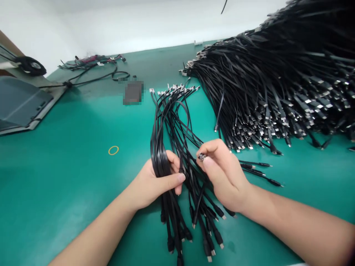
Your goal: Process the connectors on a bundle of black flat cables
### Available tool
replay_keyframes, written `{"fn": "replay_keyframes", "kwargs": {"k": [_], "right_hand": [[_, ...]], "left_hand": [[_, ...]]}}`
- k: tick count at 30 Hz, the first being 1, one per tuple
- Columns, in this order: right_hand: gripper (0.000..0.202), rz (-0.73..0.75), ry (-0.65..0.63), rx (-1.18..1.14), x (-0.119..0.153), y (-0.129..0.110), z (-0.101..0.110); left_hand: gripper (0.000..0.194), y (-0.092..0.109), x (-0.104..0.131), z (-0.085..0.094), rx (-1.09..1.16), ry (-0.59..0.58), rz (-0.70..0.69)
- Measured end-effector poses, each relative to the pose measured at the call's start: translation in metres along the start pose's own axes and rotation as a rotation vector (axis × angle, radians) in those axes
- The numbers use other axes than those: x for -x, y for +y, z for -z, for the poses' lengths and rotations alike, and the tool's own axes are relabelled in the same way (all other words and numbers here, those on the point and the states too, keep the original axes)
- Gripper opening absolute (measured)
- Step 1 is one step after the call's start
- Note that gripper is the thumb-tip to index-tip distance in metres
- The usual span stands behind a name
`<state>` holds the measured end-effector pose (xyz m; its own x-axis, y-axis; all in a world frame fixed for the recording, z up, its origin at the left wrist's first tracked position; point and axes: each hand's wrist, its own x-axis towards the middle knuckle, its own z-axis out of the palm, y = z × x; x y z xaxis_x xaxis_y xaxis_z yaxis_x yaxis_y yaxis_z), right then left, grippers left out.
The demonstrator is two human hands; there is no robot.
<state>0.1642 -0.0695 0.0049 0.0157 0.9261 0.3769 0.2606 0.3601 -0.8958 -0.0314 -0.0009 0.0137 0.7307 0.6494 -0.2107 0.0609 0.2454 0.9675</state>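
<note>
Left hand [155,184] clasps a cable bundle [159,153]; right hand [226,177] pinches a metal plug [202,157] — the crossing loose cables [191,171] could snag if tugged.

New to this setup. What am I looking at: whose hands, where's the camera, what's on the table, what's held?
No robot here: these are a person's own bare hands. The single picture comes from a camera on that person's head, looking forward and down. The left hand holds a bunch of flat black cables. The right hand pinches a small silvery piece, perhaps a connector; it's too small to be sure. On the green tabletop lie a large cable heap at right, a thin yellow ring and, towards the back left, a tangle of wires.
</note>
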Motion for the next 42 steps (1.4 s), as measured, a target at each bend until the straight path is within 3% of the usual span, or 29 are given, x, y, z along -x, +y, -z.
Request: {"fn": "replay_keyframes", "kwargs": {"k": [3,5,14,42], "right_hand": [[0.016,0.193,-0.053,0.244,-0.002,-0.002,0.001],[0.019,0.240,-0.055,0.317,-0.003,-0.003,0.001],[0.011,0.084,-0.075,0.344,0.004,-0.011,-0.004],[0.014,0.129,-0.141,0.346,0.004,-0.009,-0.002]], "left_hand": [[0.023,-0.001,0.000,0.001,0.009,-0.007,-0.016],[0.022,-0.001,0.000,0.001,0.023,-0.009,-0.015],[0.021,-0.001,-0.004,-0.002,0.066,0.057,-0.034],[0.021,0.001,-0.003,-0.001,0.069,0.019,-0.006]]}}
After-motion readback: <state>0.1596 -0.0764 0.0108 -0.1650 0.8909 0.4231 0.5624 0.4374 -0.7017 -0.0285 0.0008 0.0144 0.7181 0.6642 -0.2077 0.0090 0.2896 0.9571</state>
